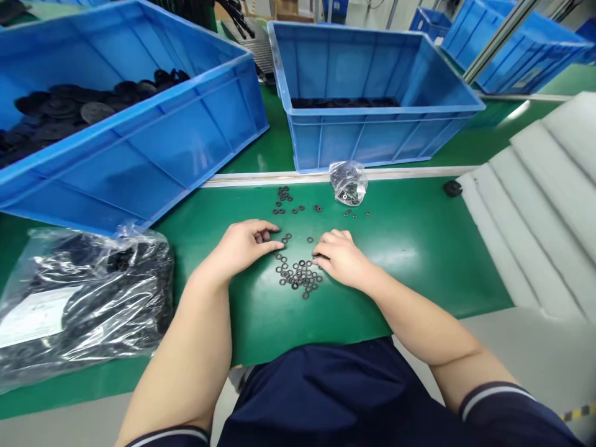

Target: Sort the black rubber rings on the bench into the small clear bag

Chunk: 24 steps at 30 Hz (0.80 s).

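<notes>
Small black rings (300,273) lie in a loose cluster on the green tabletop (400,248) between my hands. My left hand (249,247) rests at the cluster's upper left, thumb and forefinger stretched out with a gap between them and the other fingers curled. Two rings lie just off its fingertips. On the right, my right hand (339,256) bends over the table, thumb and forefinger close together at the cluster's edge; what is between them is too small to make out. A single ring (310,239) lies between the hands. Further back sits another group of rings (282,194).
A clear bag of small parts (348,184) stands before a blue bin (372,133). Another blue bin (195,136) at left holds black discs. A large plastic bag (93,298) lies at left, white foam sheets (526,205) at right, with a black round part (452,188) beside them.
</notes>
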### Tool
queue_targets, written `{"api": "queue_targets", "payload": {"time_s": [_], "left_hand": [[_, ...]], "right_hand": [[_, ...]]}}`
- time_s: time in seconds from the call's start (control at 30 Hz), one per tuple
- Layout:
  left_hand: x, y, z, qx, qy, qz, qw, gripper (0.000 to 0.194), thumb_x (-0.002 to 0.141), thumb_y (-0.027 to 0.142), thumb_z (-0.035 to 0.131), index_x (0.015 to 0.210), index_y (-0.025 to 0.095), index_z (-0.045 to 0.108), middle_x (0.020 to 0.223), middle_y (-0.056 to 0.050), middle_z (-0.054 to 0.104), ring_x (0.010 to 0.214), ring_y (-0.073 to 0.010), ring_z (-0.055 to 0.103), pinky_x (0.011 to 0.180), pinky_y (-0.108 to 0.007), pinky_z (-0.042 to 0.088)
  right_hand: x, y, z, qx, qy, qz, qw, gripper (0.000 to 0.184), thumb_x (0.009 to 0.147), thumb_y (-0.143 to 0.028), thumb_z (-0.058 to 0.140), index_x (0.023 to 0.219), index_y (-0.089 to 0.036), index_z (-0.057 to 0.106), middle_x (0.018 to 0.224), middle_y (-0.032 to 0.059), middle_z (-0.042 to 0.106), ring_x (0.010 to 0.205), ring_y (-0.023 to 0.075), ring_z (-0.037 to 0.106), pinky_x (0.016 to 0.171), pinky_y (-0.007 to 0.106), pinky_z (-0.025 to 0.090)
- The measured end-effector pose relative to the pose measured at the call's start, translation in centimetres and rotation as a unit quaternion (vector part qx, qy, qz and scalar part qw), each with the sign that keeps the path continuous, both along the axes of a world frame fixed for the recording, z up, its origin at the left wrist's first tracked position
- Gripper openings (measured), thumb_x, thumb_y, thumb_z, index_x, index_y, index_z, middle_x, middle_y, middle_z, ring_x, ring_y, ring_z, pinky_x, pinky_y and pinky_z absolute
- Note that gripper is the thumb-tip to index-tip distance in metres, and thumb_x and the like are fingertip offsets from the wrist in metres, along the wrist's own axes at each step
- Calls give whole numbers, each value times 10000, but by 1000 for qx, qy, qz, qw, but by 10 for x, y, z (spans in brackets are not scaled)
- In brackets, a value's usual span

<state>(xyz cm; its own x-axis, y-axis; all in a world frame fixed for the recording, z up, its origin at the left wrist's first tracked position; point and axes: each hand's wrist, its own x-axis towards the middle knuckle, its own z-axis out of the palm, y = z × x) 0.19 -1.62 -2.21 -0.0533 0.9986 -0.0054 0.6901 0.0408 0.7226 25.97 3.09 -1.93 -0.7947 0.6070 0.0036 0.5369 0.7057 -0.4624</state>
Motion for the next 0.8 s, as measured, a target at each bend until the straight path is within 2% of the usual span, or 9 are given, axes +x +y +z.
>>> {"api": "queue_targets", "payload": {"time_s": [0.1,0.27,0.4,0.53,0.63,0.7,0.8], "left_hand": [[10,1,-2,22,36,2,999,371,736,487,781,976,211,722,746,-6,638,652,-159,565,629,-292,438],[38,6,-11,89,87,-19,992,149,837,345,689,855,197,683,815,-25,625,754,-174,594,727,-299,471],[47,6,-12,112,99,-29,988,147,886,298,597,848,184,682,830,-47,649,792,-193,618,763,-316,492],[45,5,-15,122,47,-15,991,220,874,287,588,1038,176,684,868,-47,703,803,-188,660,800,-320,526],[38,8,-18,124,18,11,992,321,863,255,565,1162,180,653,887,-37,725,787,-175,680,817,-311,540],[31,10,-18,132,41,31,990,287,860,262,553,1109,187,676,878,-40,724,786,-184,679,817,-318,540],[20,11,-13,129,82,55,987,212,867,326,557,941,193,704,833,-52,710,768,-206,663,794,-336,532]], "right_hand": [[0,4,-3,-1,6,-24,1000,156,976,-261,583,946,-191,719,953,67,656,981,234,513,889,385,310],[3,23,-7,17,-8,-113,993,208,990,-237,522,959,-153,709,970,93,676,966,246,541,889,390,359],[13,36,-8,37,27,-166,985,175,958,-199,544,929,-139,706,936,88,670,933,227,568,885,365,411],[20,33,-9,12,94,-153,984,91,901,-230,653,947,-175,708,861,43,657,838,186,592,810,314,455],[16,25,-11,3,111,-136,984,135,876,-260,702,989,-186,713,847,35,660,831,184,606,817,315,472],[14,24,-13,11,110,-153,982,125,876,-249,694,977,-180,717,850,44,661,847,192,614,828,318,481],[22,34,-12,46,109,-238,964,117,888,-237,649,965,-181,716,893,66,660,878,212,616,849,335,490]]}}
